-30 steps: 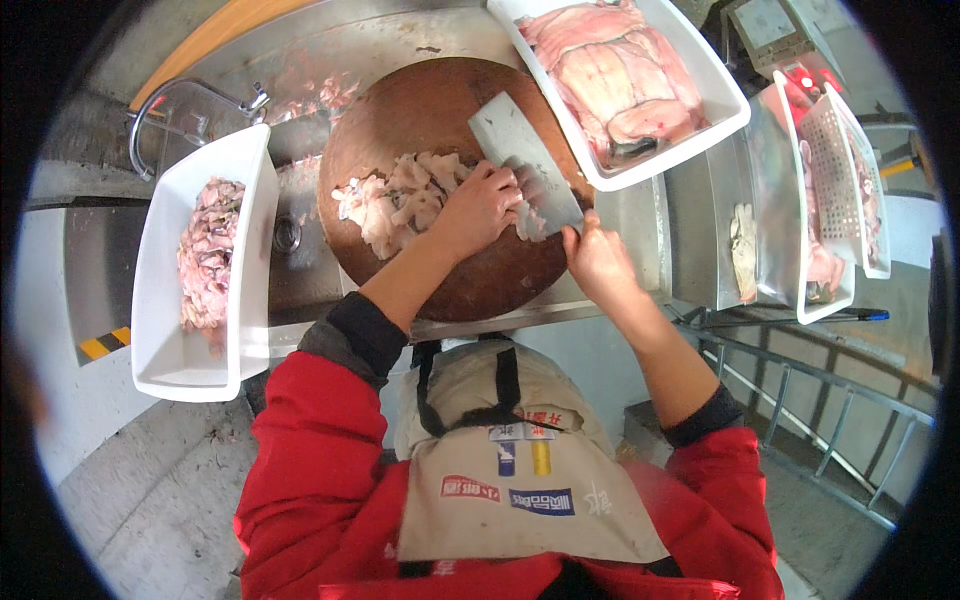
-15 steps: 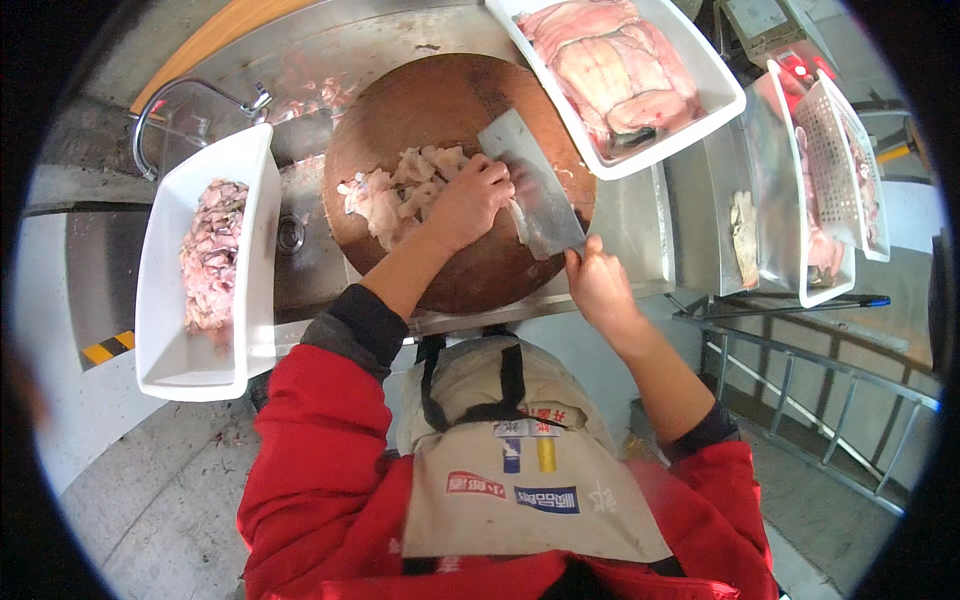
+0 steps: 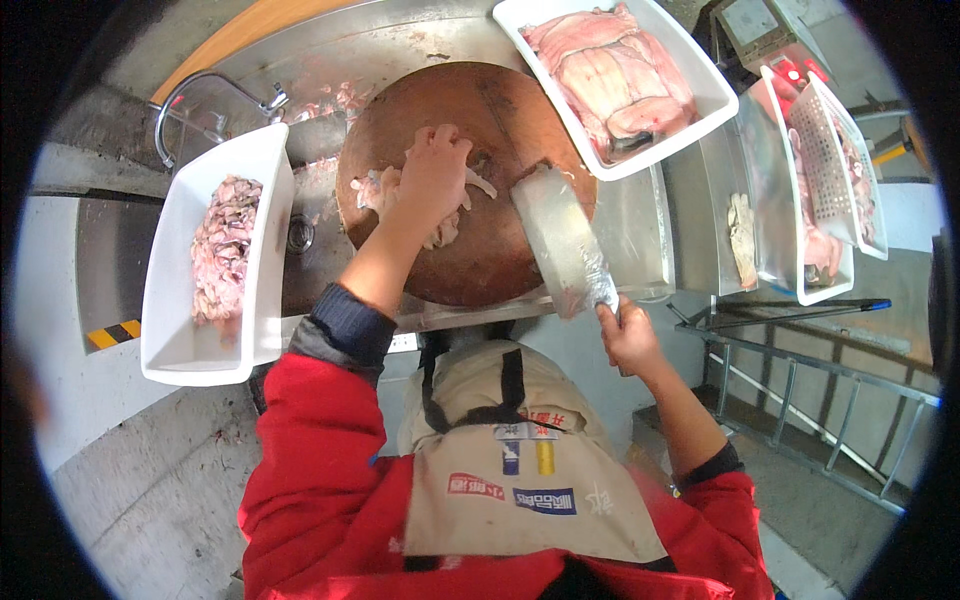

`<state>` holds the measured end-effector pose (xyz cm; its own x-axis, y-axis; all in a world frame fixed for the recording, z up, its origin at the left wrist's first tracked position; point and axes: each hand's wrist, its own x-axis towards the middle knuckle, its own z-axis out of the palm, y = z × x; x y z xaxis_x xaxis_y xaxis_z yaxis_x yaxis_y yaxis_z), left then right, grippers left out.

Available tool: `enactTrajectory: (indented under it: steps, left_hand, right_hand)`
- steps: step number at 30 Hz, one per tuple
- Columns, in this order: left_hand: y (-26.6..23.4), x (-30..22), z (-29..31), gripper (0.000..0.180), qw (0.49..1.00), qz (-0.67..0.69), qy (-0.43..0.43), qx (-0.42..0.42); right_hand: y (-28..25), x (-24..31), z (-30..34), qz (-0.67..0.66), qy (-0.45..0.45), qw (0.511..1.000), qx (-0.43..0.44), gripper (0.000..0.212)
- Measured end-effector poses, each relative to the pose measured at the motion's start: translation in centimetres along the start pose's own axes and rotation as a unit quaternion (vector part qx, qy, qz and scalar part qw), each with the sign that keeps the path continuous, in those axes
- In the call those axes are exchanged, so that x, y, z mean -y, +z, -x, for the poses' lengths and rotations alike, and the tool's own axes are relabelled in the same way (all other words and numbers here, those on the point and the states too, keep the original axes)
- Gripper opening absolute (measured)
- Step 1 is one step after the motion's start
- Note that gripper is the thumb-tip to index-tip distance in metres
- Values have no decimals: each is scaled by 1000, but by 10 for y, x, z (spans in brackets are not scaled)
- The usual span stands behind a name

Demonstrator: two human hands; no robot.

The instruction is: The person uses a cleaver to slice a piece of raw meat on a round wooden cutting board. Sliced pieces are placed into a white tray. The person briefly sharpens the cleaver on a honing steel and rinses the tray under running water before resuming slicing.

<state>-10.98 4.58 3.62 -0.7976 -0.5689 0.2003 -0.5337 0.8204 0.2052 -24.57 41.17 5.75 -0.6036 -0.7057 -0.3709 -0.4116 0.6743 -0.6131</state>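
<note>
A round brown chopping block (image 3: 490, 265) stands in front of me, with a heap of pale cut meat pieces (image 3: 480, 183) on its left half. Over this heap, my left hand (image 3: 432, 175) is closed with curled fingers, gripping some pieces; the palm hides part of the heap. My right hand (image 3: 632, 338) grips the handle of a cleaver (image 3: 562, 235). Its wide blade lies flat-looking across the block's right edge, apart from the meat, with the handle end out past the counter's front edge.
Left of the block is a white tub (image 3: 165, 340) of small cut pieces. At the back right sits a white tub (image 3: 722, 118) of large pink meat slabs. Further right are a glove (image 3: 741, 240), a perforated white basket (image 3: 818, 150) and a metal ladder (image 3: 790, 385). A curved faucet (image 3: 165, 130) rises back left.
The cleaver has moved right and toward me, away from the meat. My left hand has moved left and away from me, off the blade and onto the heap.
</note>
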Motion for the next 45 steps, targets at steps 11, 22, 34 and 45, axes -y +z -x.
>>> enactTrajectory:
  steps: [11, 22, 34, 45]
  left_hand:
    - [29, -61, 27, 18, 957, 260, 84, -97]
    - [51, -53, -14, 22, 930, 279, 234, -39]
    - [54, -35, -35, 6, 900, 318, 299, 11]
    - [54, -23, -36, 7, 880, 303, 363, 39]
  right_hand:
    - [-33, 23, -42, 17, 66, 998, 12, 45]
    - [-14, 27, -28, 10, 79, 996, 28, 59]
    - [5, 81, -46, 114, 39, 991, -53, 42]
    - [26, 111, -92, 95, 30, 989, -109, 37]
